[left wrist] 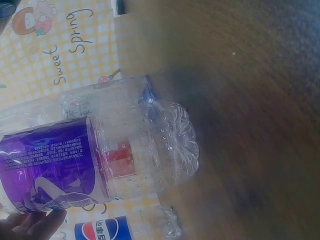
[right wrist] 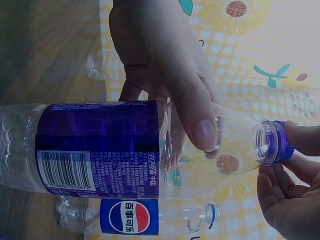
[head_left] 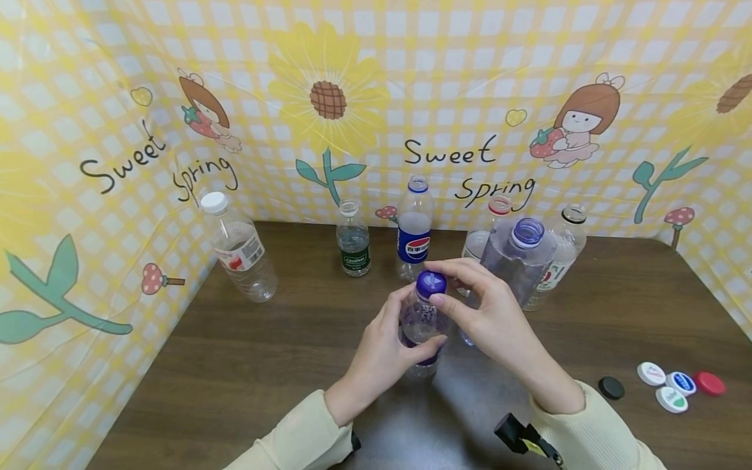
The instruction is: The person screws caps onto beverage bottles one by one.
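A clear bottle with a purple label [right wrist: 100,150] stands upright near the middle of the table, gripped round its body by the left hand [head_left: 384,349]. At its neck sits a purple cap [head_left: 431,284], pinched between thumb and fingers of the right hand [head_left: 496,313]. The right wrist view shows the cap [right wrist: 285,142] on the bottle's mouth and the left hand [right wrist: 170,75] round the upper body. In the left wrist view the labelled bottle [left wrist: 50,165] fills the left side, with a few fingertips [left wrist: 42,222] below it.
Behind stand a white-capped bottle [head_left: 247,261], a small green-labelled bottle [head_left: 354,245], an uncapped Pepsi bottle [head_left: 414,228], and at the right a large bluish bottle [head_left: 517,261] beside two other open ones. Several loose caps, including a black one [head_left: 611,388] and a red one [head_left: 709,384], lie at the right.
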`<action>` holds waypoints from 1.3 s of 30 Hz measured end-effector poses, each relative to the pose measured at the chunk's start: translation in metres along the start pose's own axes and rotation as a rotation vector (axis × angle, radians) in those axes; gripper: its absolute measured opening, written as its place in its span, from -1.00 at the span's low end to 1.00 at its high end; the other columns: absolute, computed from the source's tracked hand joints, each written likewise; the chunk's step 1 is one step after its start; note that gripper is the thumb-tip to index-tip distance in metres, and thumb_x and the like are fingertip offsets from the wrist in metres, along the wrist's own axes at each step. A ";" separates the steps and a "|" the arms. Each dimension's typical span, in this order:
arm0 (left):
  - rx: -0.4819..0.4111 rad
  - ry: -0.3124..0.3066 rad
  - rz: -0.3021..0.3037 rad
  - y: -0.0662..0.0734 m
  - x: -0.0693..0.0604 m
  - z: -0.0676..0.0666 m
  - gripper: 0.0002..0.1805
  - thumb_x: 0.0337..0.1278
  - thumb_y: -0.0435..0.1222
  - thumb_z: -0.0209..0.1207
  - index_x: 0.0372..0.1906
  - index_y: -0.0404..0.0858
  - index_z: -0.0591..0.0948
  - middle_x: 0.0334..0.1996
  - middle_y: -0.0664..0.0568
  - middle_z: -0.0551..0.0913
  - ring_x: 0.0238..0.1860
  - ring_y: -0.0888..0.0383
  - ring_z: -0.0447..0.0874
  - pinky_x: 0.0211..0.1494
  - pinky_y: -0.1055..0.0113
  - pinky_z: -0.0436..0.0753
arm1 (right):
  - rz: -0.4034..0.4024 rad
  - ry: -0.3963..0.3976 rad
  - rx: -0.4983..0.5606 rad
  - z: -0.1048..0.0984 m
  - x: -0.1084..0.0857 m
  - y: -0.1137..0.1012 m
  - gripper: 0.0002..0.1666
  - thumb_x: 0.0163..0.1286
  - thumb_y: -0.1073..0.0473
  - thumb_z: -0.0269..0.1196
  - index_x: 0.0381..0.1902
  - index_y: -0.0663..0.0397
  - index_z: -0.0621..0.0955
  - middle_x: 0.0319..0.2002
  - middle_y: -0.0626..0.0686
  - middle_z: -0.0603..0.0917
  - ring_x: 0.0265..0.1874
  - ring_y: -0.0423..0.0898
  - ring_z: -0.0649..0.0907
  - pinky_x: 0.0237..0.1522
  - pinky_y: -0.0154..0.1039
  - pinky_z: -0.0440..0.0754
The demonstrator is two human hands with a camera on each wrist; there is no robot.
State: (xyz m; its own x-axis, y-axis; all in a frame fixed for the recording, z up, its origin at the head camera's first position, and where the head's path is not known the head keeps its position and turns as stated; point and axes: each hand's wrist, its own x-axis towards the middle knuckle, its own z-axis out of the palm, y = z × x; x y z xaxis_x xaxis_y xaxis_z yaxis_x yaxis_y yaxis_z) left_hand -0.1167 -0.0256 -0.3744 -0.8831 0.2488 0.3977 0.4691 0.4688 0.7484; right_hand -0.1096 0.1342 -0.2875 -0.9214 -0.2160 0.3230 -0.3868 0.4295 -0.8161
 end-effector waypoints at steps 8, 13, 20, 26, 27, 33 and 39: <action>-0.002 -0.004 -0.012 0.000 0.000 0.000 -0.18 -0.09 -0.14 0.43 0.29 -0.10 0.26 0.10 -0.05 0.56 0.13 0.08 0.59 0.16 0.12 0.60 | 0.036 0.042 -0.064 0.002 0.001 -0.002 -0.61 0.19 0.23 0.37 0.01 0.07 0.62 -0.10 0.03 0.65 -0.10 -0.13 0.60 -0.02 -0.24 0.60; -0.001 -0.004 -0.019 0.001 0.000 0.000 -0.19 -0.09 -0.14 0.43 0.28 -0.11 0.27 0.11 -0.06 0.56 0.14 0.08 0.59 0.17 0.12 0.60 | 0.039 -0.013 -0.031 0.002 0.003 0.000 -0.55 0.22 0.20 0.35 0.07 0.11 0.54 -0.04 0.07 0.60 -0.07 -0.09 0.57 0.08 -0.11 0.55; -0.003 -0.012 -0.018 0.001 0.000 -0.002 -0.19 -0.08 -0.15 0.43 0.29 -0.12 0.26 0.11 -0.08 0.55 0.14 0.06 0.58 0.18 0.11 0.59 | -0.049 -0.190 0.104 -0.005 0.006 0.009 -0.50 0.41 0.23 0.12 0.29 0.18 0.40 0.22 0.17 0.51 0.23 0.11 0.49 0.29 0.17 0.40; 0.007 -0.009 -0.026 0.001 0.000 -0.001 -0.18 -0.11 -0.16 0.44 0.28 -0.12 0.26 0.08 -0.05 0.56 0.10 0.09 0.60 0.13 0.13 0.61 | -0.021 -0.194 0.128 -0.007 0.008 0.009 -0.55 0.39 0.28 0.13 0.22 0.21 0.47 0.16 0.19 0.55 0.19 0.12 0.53 0.23 0.10 0.48; 0.001 -0.012 -0.029 0.001 0.000 -0.001 -0.18 -0.10 -0.16 0.44 0.29 -0.11 0.26 0.08 -0.05 0.56 0.10 0.09 0.60 0.13 0.13 0.61 | -0.011 -0.185 0.126 -0.007 0.008 0.008 -0.56 0.38 0.29 0.14 0.21 0.22 0.48 0.14 0.19 0.56 0.17 0.12 0.54 0.22 0.08 0.51; -0.036 -0.033 -0.050 0.003 0.001 -0.002 -0.18 -0.07 -0.17 0.42 0.29 -0.10 0.24 0.11 -0.04 0.53 0.13 0.09 0.58 0.16 0.13 0.61 | 0.032 -0.141 0.127 -0.004 0.009 0.006 -0.58 0.32 0.35 0.20 0.15 0.25 0.52 0.09 0.21 0.59 0.11 0.11 0.59 0.15 -0.08 0.59; -0.037 -0.034 -0.058 0.003 0.000 -0.002 -0.18 -0.07 -0.17 0.42 0.29 -0.09 0.24 0.10 -0.03 0.53 0.12 0.09 0.58 0.16 0.13 0.61 | 0.044 -0.137 0.138 -0.005 0.010 0.008 -0.57 0.31 0.34 0.22 0.15 0.23 0.53 0.08 0.20 0.60 0.07 0.09 0.62 0.10 -0.19 0.62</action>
State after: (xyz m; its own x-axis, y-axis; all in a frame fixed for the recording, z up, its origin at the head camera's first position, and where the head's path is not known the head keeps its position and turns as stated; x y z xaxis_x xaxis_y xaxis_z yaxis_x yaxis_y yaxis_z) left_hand -0.1158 -0.0260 -0.3709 -0.9079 0.2514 0.3355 0.4167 0.4520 0.7887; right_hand -0.1219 0.1394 -0.2882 -0.9197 -0.3216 0.2251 -0.3289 0.3185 -0.8890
